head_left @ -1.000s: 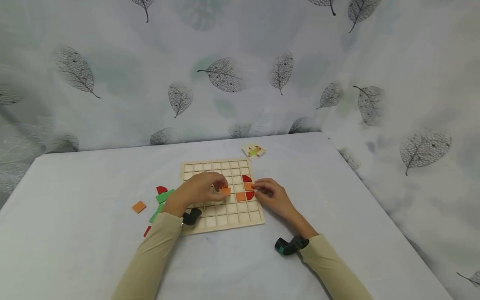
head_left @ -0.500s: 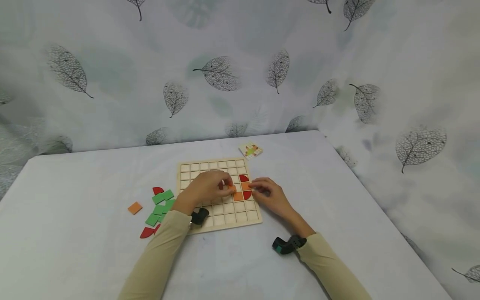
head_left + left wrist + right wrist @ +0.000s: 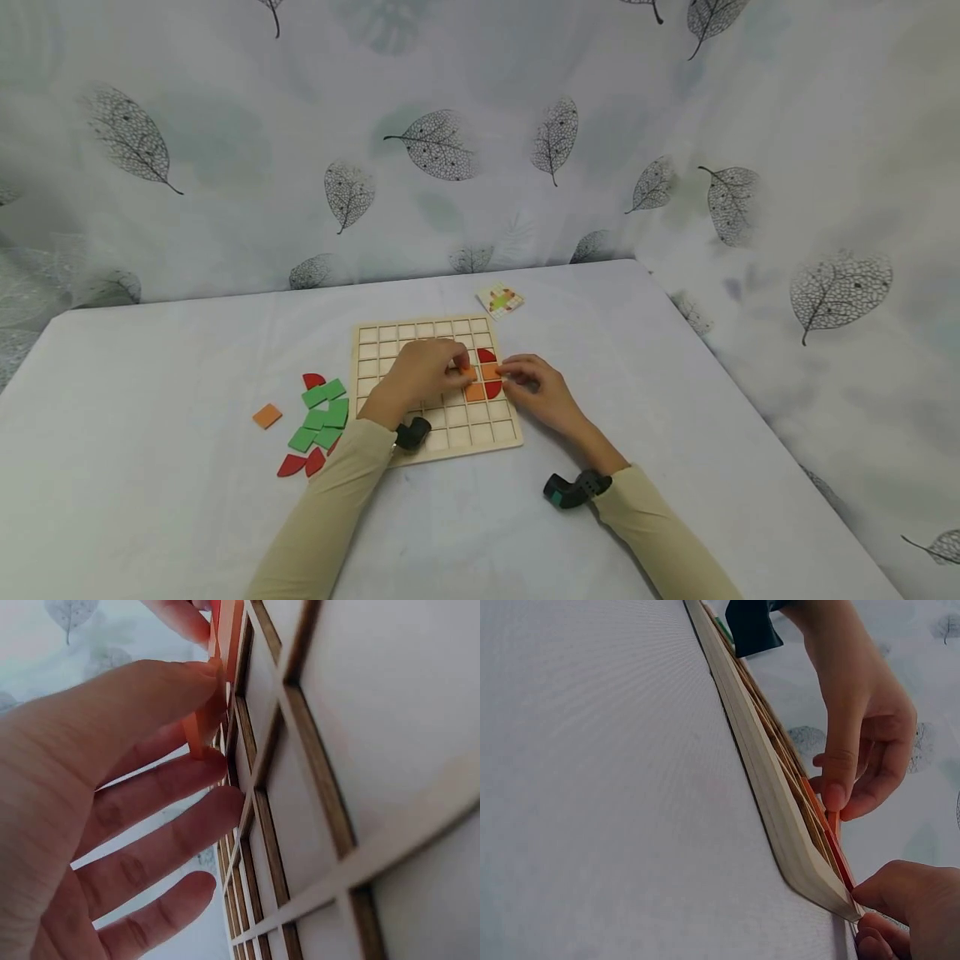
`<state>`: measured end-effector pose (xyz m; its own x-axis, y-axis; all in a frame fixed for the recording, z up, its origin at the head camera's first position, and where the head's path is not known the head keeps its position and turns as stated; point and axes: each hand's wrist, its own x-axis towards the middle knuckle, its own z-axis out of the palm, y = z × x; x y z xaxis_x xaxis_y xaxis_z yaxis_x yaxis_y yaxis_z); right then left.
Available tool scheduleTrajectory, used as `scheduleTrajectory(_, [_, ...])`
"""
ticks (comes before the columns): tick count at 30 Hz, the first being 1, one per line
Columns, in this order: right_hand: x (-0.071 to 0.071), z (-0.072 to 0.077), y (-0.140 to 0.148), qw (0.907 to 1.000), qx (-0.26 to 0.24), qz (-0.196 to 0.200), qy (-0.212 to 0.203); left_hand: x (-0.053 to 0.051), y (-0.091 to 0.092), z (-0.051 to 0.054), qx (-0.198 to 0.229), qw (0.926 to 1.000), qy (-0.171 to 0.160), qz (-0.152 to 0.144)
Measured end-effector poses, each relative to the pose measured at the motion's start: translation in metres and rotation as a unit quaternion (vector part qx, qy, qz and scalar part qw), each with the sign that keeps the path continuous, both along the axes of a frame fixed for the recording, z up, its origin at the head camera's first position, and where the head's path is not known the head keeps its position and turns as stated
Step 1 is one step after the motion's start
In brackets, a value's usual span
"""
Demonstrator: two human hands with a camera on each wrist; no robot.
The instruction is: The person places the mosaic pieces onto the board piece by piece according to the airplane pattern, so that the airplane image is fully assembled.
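Note:
In the head view my left hand (image 3: 426, 371) is over the right half of a wooden grid board (image 3: 435, 448). Its thumb and fingertips pinch an orange square tile (image 3: 195, 735), tilted just above the grid; the other fingers spread loosely. Nearby in the board's cells lie another orange tile (image 3: 475, 392), an orange tile at the right edge (image 3: 491, 372), and red quarter-round tiles, one above (image 3: 486, 355) and one below (image 3: 492, 389). At that edge my right hand (image 3: 546, 392) rests its fingertips against the board beside these tiles. The right wrist view partly hides its fingers.
Left of the board are several green tiles (image 3: 314, 418), red quarter-round tiles (image 3: 292, 465) and a lone orange square (image 3: 267, 416). A small pattern card (image 3: 500, 299) lies behind the board's far right corner. White cloth (image 3: 150, 400) covers the table; a leaf-print curtain stands behind.
My left hand has moved right with the orange tile, bringing it down beside the placed orange and red tiles. More loose tiles show at the left. My right hand stays at the board's edge.

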<state>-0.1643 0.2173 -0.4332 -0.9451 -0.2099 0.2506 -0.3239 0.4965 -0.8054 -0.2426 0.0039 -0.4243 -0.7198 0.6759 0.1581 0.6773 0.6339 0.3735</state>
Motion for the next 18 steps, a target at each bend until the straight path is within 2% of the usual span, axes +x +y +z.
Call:
scheduleTrajectory(12, [-0.0003,0.0021,-0.0013,1.0,-0.002,-0.001,-0.002,-0.002,0.0006,-0.0011,-0.006,0.9981,-0.056,0.022])
scheduleTrajectory(15, [0.0004,0.0028,-0.0017,1.0,-0.002,-0.003,-0.004,-0.0019,0.0016,-0.0012,-0.003,0.9972,-0.071,0.02])
scheduleTrajectory(18, [0.0007,0.0031,-0.0025,1.0,-0.001,-0.006,-0.004,-0.0013,0.0028,-0.0009,-0.003,0.9973,-0.073,0.012])
